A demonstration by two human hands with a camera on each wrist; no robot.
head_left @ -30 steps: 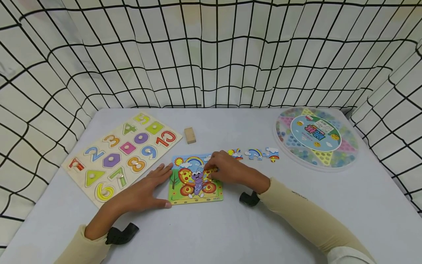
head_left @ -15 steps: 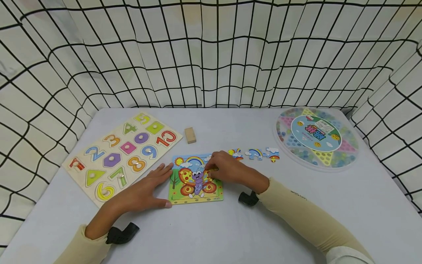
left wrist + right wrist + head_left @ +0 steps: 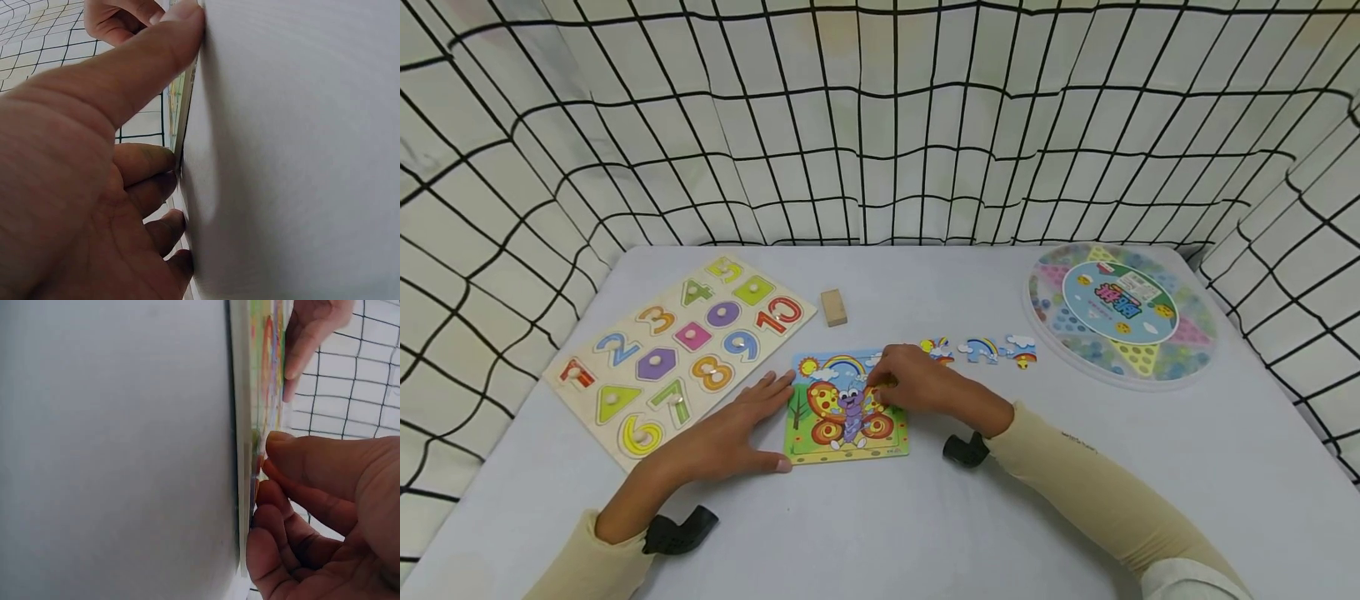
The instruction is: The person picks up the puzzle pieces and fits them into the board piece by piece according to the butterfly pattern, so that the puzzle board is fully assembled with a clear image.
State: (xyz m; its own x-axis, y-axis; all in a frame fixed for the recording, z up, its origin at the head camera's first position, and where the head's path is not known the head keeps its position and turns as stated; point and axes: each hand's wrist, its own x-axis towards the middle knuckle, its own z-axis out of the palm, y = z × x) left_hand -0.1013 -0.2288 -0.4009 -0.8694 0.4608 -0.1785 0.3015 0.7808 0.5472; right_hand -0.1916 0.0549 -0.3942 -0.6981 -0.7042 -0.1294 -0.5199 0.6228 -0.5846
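A butterfly jigsaw puzzle (image 3: pixel 827 454) lies flat on the white table, showing a sun, a rainbow and a purple butterfly. My left hand (image 3: pixel 726 437) rests at its left side, fingers and thumb spread, thumb tip near the lower left corner. Over the upper right of the picture, my right hand (image 3: pixel 913 381) has its fingers curled, thumb and forefinger pinching a puzzle piece at the butterfly's right wing. Most of that piece is hidden by the fingers. In the right wrist view, the fingertips touch the board (image 3: pixel 244 425).
Several loose puzzle pieces (image 3: pixel 979 350) lie right of the board. A wooden number-and-shape board (image 3: pixel 681 358) is at left, a small wooden block (image 3: pixel 832 307) behind. A round Chinese checkers box (image 3: pixel 1120 317) sits back right. Black netting (image 3: pixel 892 125) surrounds the table.
Hardly anything differs. The right hand shifts very slightly over the butterfly's right wing, and the left hand stays against the board.
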